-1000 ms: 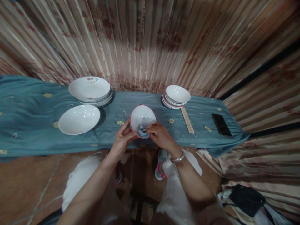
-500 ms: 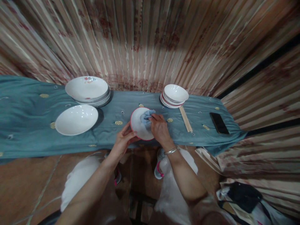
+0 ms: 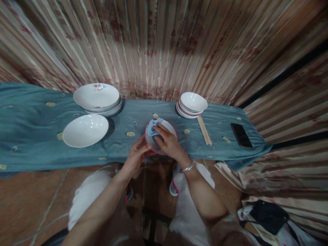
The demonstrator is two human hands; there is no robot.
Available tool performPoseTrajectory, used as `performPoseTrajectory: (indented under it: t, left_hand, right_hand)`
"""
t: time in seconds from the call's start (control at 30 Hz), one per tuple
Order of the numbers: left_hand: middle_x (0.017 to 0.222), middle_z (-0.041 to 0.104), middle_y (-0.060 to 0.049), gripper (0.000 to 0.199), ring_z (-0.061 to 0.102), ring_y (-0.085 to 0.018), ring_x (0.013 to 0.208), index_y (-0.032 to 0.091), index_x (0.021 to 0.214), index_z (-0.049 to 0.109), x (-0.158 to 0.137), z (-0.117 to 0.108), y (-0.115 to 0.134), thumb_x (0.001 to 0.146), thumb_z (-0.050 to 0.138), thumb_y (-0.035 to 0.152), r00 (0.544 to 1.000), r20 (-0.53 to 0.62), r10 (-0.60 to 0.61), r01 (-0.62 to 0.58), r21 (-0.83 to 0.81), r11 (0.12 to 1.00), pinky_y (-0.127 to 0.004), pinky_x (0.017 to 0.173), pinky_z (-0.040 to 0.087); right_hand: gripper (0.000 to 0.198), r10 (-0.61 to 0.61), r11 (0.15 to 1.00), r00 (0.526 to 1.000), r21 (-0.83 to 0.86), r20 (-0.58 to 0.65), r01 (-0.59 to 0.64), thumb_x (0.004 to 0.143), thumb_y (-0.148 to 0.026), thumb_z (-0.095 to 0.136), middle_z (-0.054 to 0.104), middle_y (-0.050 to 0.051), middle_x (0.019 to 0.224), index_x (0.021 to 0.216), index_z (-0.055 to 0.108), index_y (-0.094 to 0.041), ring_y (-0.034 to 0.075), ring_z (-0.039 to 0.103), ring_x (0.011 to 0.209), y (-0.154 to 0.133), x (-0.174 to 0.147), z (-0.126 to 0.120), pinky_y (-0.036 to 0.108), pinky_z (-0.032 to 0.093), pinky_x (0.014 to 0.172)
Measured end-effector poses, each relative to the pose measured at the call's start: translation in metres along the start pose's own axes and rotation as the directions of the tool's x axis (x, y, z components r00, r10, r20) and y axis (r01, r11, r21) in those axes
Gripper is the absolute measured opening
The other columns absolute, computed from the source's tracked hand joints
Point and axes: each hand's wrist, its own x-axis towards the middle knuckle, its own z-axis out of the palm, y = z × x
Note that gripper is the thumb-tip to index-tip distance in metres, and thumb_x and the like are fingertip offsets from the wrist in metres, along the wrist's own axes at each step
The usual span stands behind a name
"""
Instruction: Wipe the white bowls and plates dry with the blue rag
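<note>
Curtain: a pleated beige fabric curtain with reddish-brown floral patches (image 3: 143,44) hangs behind the table and round its right end.
Tabletop: a long table under a teal cloth with small yellow motifs (image 3: 30,136) runs across the view.
Floor: brown tiles with pale joints (image 3: 33,198) show below the table.
Legs: the person's white trousers (image 3: 189,212) show beneath the forearms.
Plates, back left: a stack of round white ceramic plates (image 3: 97,97), the top one with a small red and blue floral print.
Dish, front left: a plain, glossy white ceramic dish (image 3: 85,131) sits just in front of the plates.
Bowls, back right: a stack of small white ceramic bowls (image 3: 192,102), some red-rimmed.
Bowl in hand: a white round bowl with a red rim (image 3: 169,127) is tilted near the table's front edge, between the hands; whether its base touches the table, I cannot tell.
Right hand (image 3: 170,143): reaches into the bowl, fingers holding a bunched pale blue cloth (image 3: 153,128) against its inner far-left side.
Left hand (image 3: 137,152): grips the bowl's near-left edge, thumb at the rim, fingers partly hidden.
Phone: a black rectangular smartphone (image 3: 241,135) lies far right.
Chopsticks: pale wooden sticks (image 3: 204,130) lie together beside the bowls.
Bracelet: a silver metal bangle (image 3: 188,167) circles the right wrist.
</note>
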Motion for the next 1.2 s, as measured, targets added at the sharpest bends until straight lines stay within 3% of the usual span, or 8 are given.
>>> performPoseTrajectory:
  t: [0.23,0.43,0.67,0.8,0.93,1.07,1.2]
  left_hand:
    - [0.081,0.072,-0.001,0.071,0.069,-0.02,0.073,0.018,0.126,0.06,-0.001,0.0,0.002,0.059,0.083,0.026,0.999,-0.019,-0.026,0.026,-0.006,1.0,-0.037,0.074,0.058]
    - [0.078,0.072,0.0,0.065,0.069,-0.019,0.07,0.018,0.121,0.062,0.0,-0.001,0.003,0.06,0.083,0.027,1.0,-0.018,-0.02,0.02,0.007,1.0,-0.035,0.07,0.059]
    - [0.077,0.073,0.0,0.068,0.069,-0.019,0.069,0.017,0.123,0.06,0.001,-0.002,0.002,0.059,0.083,0.027,1.0,-0.027,-0.001,0.002,0.022,1.0,-0.036,0.07,0.059]
    - [0.077,0.073,0.0,0.07,0.068,-0.017,0.066,0.017,0.123,0.06,0.0,-0.001,0.002,0.058,0.084,0.026,0.999,-0.041,0.012,-0.011,0.032,0.999,-0.033,0.069,0.058]
    - [0.078,0.073,-0.001,0.078,0.068,-0.018,0.066,0.018,0.13,0.058,0.0,0.0,0.003,0.056,0.084,0.024,0.998,-0.056,0.022,-0.02,0.038,0.999,-0.033,0.069,0.057]
    - [0.081,0.074,-0.002,0.082,0.068,-0.019,0.068,0.018,0.132,0.057,0.002,0.0,0.002,0.055,0.084,0.025,0.997,-0.067,0.025,-0.022,0.054,0.998,-0.034,0.068,0.058]
    - [0.078,0.073,-0.001,0.083,0.068,-0.019,0.067,0.017,0.132,0.056,0.003,0.001,0.0,0.054,0.085,0.025,0.997,-0.072,0.018,-0.014,0.053,0.999,-0.033,0.066,0.058]
  right_hand:
    - [0.033,-0.018,0.975,0.992,0.22,0.126,-0.01,0.09,-0.019,0.054,0.051,0.009,0.145,0.12,0.066,-0.022,0.019,0.044,0.137,-0.007,-0.001,-0.003,0.038,0.032,0.116]
    - [0.019,-0.035,0.916,0.975,0.398,0.217,-0.055,0.088,-0.023,0.06,0.064,0.006,0.13,0.1,0.074,-0.02,0.019,0.058,0.123,-0.01,-0.003,-0.012,0.035,0.041,0.108]
    - [0.014,-0.011,0.886,0.951,0.443,0.309,-0.134,0.082,-0.022,0.066,0.072,0.004,0.115,0.09,0.076,-0.02,0.018,0.068,0.103,-0.003,-0.006,-0.022,0.029,0.05,0.093]
    - [0.015,-0.019,0.939,0.937,0.329,0.348,-0.103,0.081,-0.016,0.066,0.074,0.001,0.107,0.088,0.077,-0.021,0.016,0.069,0.096,-0.001,-0.007,-0.029,0.027,0.051,0.088]
    - [0.016,0.007,0.996,0.949,0.083,0.314,-0.035,0.082,-0.013,0.065,0.074,0.004,0.107,0.086,0.077,-0.021,0.017,0.069,0.099,-0.002,-0.009,-0.032,0.03,0.05,0.091]
    - [0.019,0.039,0.988,0.967,-0.154,0.252,0.001,0.083,-0.009,0.062,0.074,0.007,0.105,0.087,0.077,-0.02,0.02,0.066,0.103,-0.001,-0.012,-0.028,0.034,0.05,0.091]
    - [0.02,0.024,0.96,0.979,-0.278,0.205,0.034,0.086,-0.008,0.058,0.072,0.008,0.102,0.083,0.074,-0.019,0.02,0.064,0.102,0.002,-0.011,-0.022,0.034,0.048,0.092]
